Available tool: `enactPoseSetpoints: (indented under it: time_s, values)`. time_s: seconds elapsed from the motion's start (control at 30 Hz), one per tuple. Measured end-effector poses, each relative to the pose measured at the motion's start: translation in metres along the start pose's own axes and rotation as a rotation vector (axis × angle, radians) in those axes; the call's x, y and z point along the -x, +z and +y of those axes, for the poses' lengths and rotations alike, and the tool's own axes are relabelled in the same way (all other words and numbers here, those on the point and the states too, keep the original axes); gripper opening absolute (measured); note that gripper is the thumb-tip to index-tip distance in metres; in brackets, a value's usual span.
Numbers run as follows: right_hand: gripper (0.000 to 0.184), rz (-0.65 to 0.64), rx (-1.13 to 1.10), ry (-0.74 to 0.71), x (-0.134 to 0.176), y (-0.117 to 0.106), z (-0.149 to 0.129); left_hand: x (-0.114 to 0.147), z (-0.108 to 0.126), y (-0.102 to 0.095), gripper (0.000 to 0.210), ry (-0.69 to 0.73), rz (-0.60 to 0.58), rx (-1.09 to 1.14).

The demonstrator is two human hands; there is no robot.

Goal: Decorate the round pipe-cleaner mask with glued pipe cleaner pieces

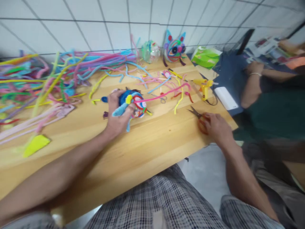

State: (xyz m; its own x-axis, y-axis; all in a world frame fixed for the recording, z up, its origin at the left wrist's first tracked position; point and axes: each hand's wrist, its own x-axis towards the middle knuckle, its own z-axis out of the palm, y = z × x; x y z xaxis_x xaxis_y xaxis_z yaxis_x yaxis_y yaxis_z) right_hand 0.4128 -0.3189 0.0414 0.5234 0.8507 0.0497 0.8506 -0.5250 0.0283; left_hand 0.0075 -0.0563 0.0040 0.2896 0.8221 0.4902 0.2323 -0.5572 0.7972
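Note:
My left hand [119, 116] is closed around a blue pipe-cleaner craft figure [130, 97] with light blue, yellow, red and white parts, just above the wooden table. A long pink pipe cleaner [164, 94] stretches from the figure's front toward the right. At the table's right side my right hand [218, 127] has its fingers on the orange-red handles of a pair of scissors [202, 122]. The dark blades are slightly apart and point away to the left. My palm hides part of the handles.
Bundles of coloured pipe cleaners [102, 63] cover the table's [152, 140] left and back. A finished-looking animal head [175, 49] and a clear ball [151, 51] stand by the tiled wall. Nearby are a yellow glue gun [203, 87], a green tissue pack [206, 57] and a co-worker's arm [254, 81].

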Motion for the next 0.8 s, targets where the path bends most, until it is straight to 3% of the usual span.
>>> enactPoseSetpoints:
  time_s: [0.03,0.17,0.3,0.47,0.63,0.8]
  values:
    - [0.044,-0.032,0.030,-0.023,-0.005,0.001,0.003,0.001,0.000,0.001,0.050,0.013,0.029,0.005]
    - [0.057,-0.131,0.180,-0.150,-0.022,0.000,0.011,0.003,-0.001,0.003,0.045,-0.009,-0.049,-0.050]
    - [0.059,-0.195,0.249,-0.211,-0.032,-0.008,0.010,0.004,-0.001,0.002,0.048,0.004,-0.077,-0.032]
    - [0.054,-0.187,0.297,-0.213,-0.025,-0.012,-0.002,0.005,0.004,0.004,0.043,0.024,-0.068,-0.015]
    - [0.061,-0.168,0.239,-0.158,-0.006,-0.010,-0.014,0.006,0.007,0.002,0.047,0.058,-0.110,-0.062]
    - [0.063,-0.245,0.150,-0.132,-0.005,-0.008,-0.015,0.004,0.008,0.001,0.045,0.058,-0.122,-0.066]
